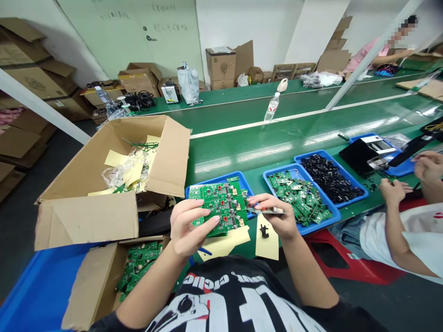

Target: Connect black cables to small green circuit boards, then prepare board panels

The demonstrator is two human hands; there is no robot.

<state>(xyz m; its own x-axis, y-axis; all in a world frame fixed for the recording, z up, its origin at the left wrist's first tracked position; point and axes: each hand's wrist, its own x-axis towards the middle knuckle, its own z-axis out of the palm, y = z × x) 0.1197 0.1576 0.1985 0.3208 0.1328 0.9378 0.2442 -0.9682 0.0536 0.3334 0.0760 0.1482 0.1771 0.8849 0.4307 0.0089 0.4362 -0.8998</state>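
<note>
My left hand (pixel 189 227) grips the left side of a green circuit board panel (pixel 224 206) with small red and white parts, held up over the bench. Between the fingers and thumb of my right hand (pixel 277 213) is a smaller circuit board (pixel 266 210), seen nearly edge-on. Its left end meets the panel's right edge; whether the two are joined I cannot tell. Behind the panel sits a blue tray (pixel 246 177), mostly hidden. Below my hands lie yellow paper sheets (pixel 226 243), with a small black part (pixel 264 231) on the right one. A blue-handled tool (pixel 205 251) shows partly.
At left stands an open carton (pixel 86 216) of plastic and paper, above a box of circuit boards (pixel 138 260). To the right are a tray of small boards (pixel 301 196) and a tray of black parts (pixel 330 177). A co-worker's hands (pixel 394 189) work farther right.
</note>
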